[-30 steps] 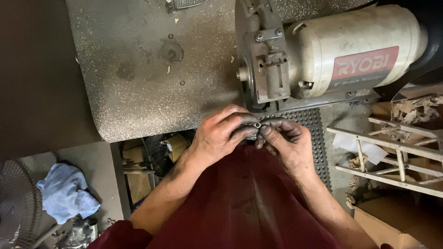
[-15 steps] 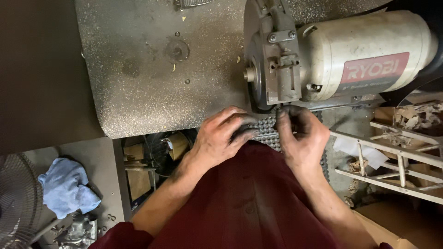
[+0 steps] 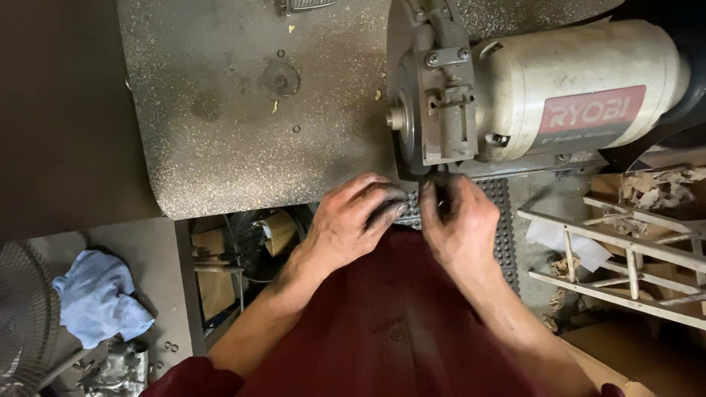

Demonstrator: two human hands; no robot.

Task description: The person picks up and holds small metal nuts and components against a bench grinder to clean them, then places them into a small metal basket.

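Both hands meet at the front edge of the bench, just below the grinder (image 3: pixel 529 103), and between them sits a small dark metal part (image 3: pixel 434 192), so grimy and so covered by fingers that only a thin sliver of it shows; its shape cannot be told. It lies just under the grinder's wheel guard (image 3: pixel 430 88), at about six o'clock from the wheel's hub. The left hand (image 3: pixel 353 220) comes in from eight o'clock, blackened with grease, its fingers curled narrow and its tips pressed toward the part; whether it truly grips the part cannot be told. The right hand (image 3: pixel 460 224) comes from five o'clock, fingers closed tight around the part, thumb and forefinger pinching it at the top. Under the fingertips a black studded rubber mat (image 3: pixel 504 228) shows on the floor. The speckled grey benchtop (image 3: pixel 243 110) stretches away toward ten o'clock. A blue rag (image 3: pixel 95 298) lies well apart at eight o'clock, and a wooden rack (image 3: pixel 625 257) stands at four o'clock.
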